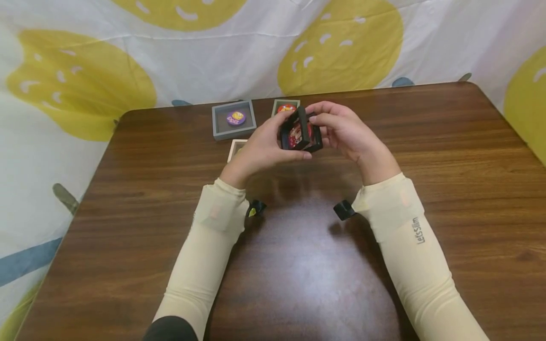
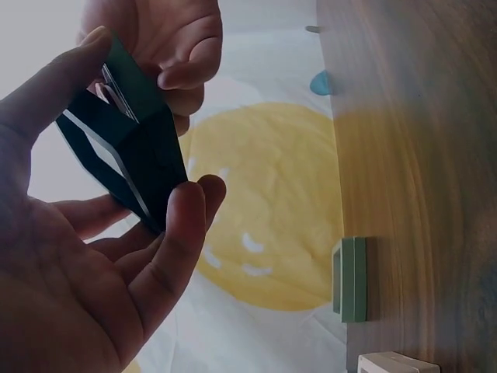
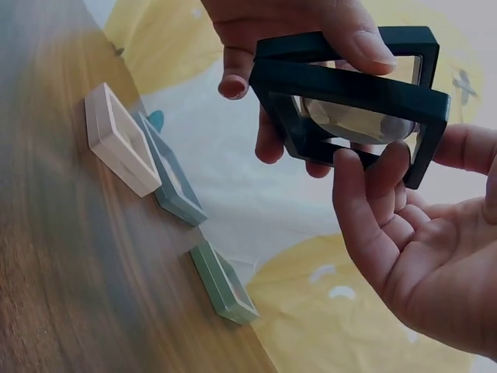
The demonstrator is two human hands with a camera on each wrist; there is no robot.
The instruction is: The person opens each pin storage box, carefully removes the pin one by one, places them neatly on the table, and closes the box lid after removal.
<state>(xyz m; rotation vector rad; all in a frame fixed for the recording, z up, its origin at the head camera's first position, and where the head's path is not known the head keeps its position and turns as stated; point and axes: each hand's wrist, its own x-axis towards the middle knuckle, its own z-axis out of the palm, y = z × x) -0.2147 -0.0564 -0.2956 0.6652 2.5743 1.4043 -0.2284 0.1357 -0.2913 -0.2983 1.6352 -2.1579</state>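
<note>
A black hinged display frame (image 1: pixel 303 124) is held up above the table with its two halves parted like a partly opened case. Between the halves shows a round red badge (image 1: pixel 295 136). My left hand (image 1: pixel 265 146) grips the frame from the left, thumb along one edge and fingers on the opposite one. From the right, my right hand (image 1: pixel 347 130) pinches the other half at its edge, fingertips (image 3: pixel 348 159) right at the rim in the right wrist view.
Behind the hands on the brown table (image 1: pixel 170 199) stand a grey frame (image 1: pixel 216 136) with a purple badge, a small green frame (image 1: pixel 275 105) with a red badge, and a whitish frame (image 1: pixel 232 149) partly hidden by my left hand. A lemon-print cloth (image 1: pixel 239 61) hangs behind the table.
</note>
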